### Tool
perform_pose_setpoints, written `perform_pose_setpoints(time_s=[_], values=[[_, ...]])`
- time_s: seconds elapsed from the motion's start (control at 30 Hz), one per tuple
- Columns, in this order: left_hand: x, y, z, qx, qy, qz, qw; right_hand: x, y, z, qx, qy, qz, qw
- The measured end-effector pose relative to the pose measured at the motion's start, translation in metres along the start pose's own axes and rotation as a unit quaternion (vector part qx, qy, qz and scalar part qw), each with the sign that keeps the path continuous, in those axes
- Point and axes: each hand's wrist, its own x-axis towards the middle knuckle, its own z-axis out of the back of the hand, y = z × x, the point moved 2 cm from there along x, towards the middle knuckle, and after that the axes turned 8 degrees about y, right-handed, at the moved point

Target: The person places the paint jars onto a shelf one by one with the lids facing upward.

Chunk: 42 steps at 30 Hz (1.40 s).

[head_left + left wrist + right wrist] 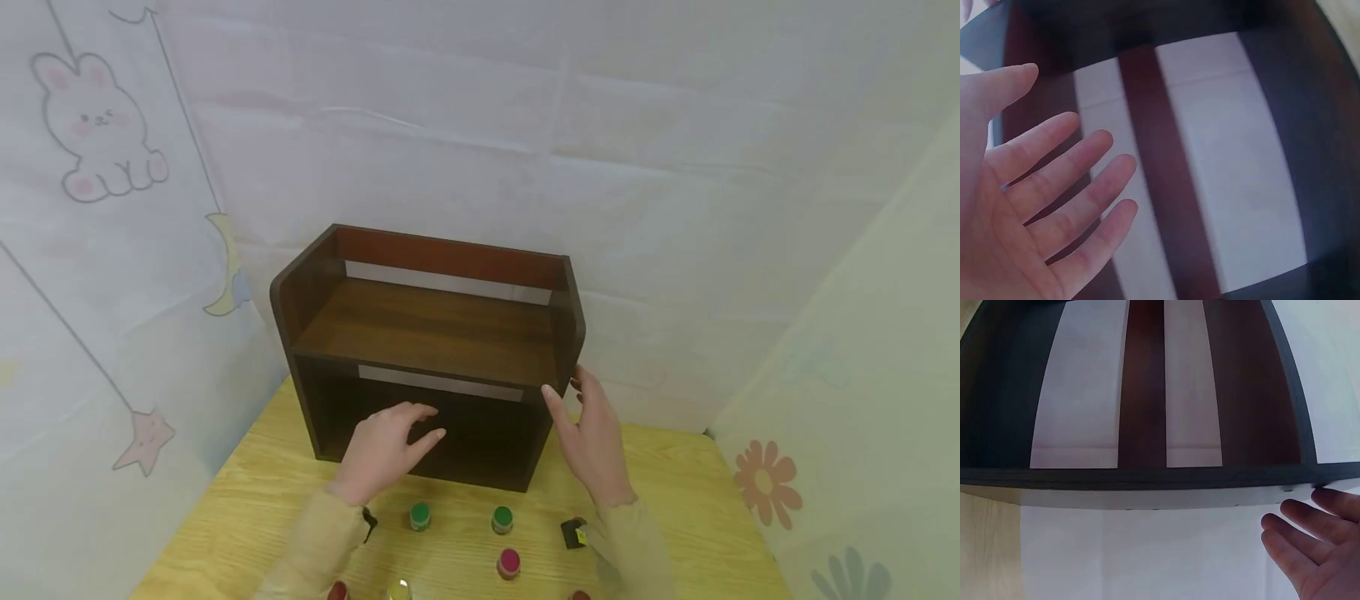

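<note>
A dark brown wooden two-tier shelf (442, 329) stands upright on the table, with an open front and gaps between its back slats. My left hand (382, 446) hovers before the lower compartment, fingers and thumb spread and nothing in the palm; the left wrist view shows this hand (1060, 206) against the slats. At the shelf's right side is my right hand (596, 442), its thumb near the front edge and its fingers along the outer side. In the right wrist view the fingertips of that hand (1322, 544) lie right by the side panel (1147, 497), loosely extended.
On the wooden table (675, 492), in front of the shelf, stand small jars: two green-capped jars (420, 515), a magenta-capped jar (508, 562) and others at the bottom edge. A small black piece (573, 533) shows by the right sleeve. Printed cloth walls (675, 208) enclose the table.
</note>
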Motion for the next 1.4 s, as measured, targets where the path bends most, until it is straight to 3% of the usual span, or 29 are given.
perform_pose_setpoints(time_s=[0.4,0.6,0.93,1.4], values=[[-0.003,-0.001,0.052,-0.004,-0.072,-0.008,0.9973,0.020,0.004,-0.003,0.022,-0.023,-0.030,0.999],[-0.004,0.000,0.067,-0.002,-0.090,-0.014,0.9958,0.024,0.001,-0.008,0.008,-0.044,-0.032,0.998],[-0.002,0.009,0.078,0.000,-0.113,-0.012,0.9935,0.028,-0.001,-0.013,0.012,-0.055,-0.034,0.998],[-0.006,0.038,0.070,-0.019,-0.062,0.032,0.9974,0.025,0.001,-0.011,0.000,-0.070,-0.031,0.997]])
